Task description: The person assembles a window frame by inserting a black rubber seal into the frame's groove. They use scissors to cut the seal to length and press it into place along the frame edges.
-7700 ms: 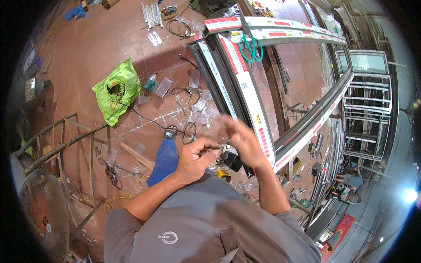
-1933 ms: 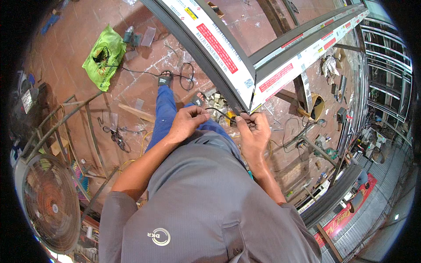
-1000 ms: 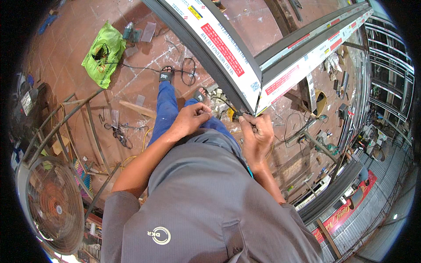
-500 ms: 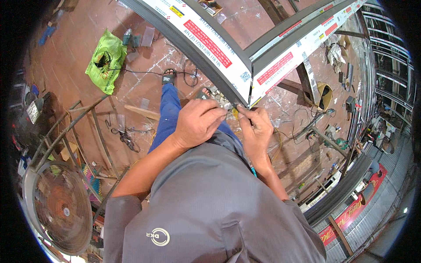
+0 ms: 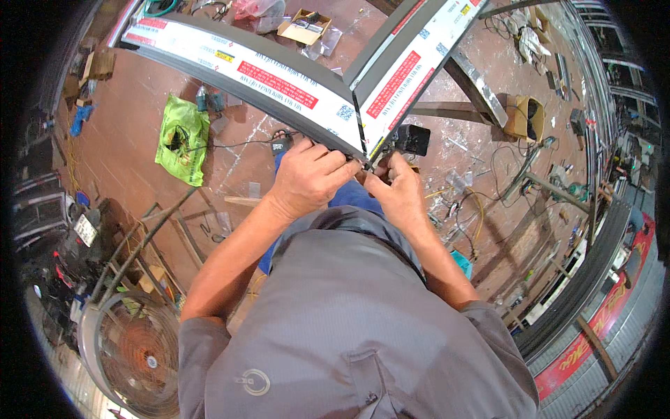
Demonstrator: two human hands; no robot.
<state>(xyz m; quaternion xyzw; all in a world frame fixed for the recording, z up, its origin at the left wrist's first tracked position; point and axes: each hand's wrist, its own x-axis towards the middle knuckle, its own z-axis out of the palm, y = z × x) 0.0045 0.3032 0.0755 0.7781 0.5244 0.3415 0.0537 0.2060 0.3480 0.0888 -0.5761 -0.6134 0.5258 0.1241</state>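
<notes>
A dark-edged metal profile frame with white and red protective film (image 5: pixel 279 82) reaches its pointed mitred corner toward me, with a thin dark seam at the joint. My left hand (image 5: pixel 312 176) is closed at the near edge of the left profile, its thumb and forefinger pinched beside the tip. On the other side of the corner, my right hand (image 5: pixel 398 190) is closed too, thumb against bent forefinger. The fingertips nearly meet under the tip, around a small dark bit too fine to name. A black square object (image 5: pixel 413 140) shows just beyond my right fingers.
Left on the tiled floor lies a bright green bag (image 5: pixel 183 140) with a cable. A round fan (image 5: pixel 139 346) and a metal rack (image 5: pixel 150 234) stand at lower left. A cardboard box (image 5: pixel 523 117), cables and scraps lie to the right; an open carton (image 5: pixel 304 26) lies beyond the frame.
The frame corner and both hands now appear further left in the view, and more of the left profile shows. My hands stay at the corner. The black square object has come into sight.
</notes>
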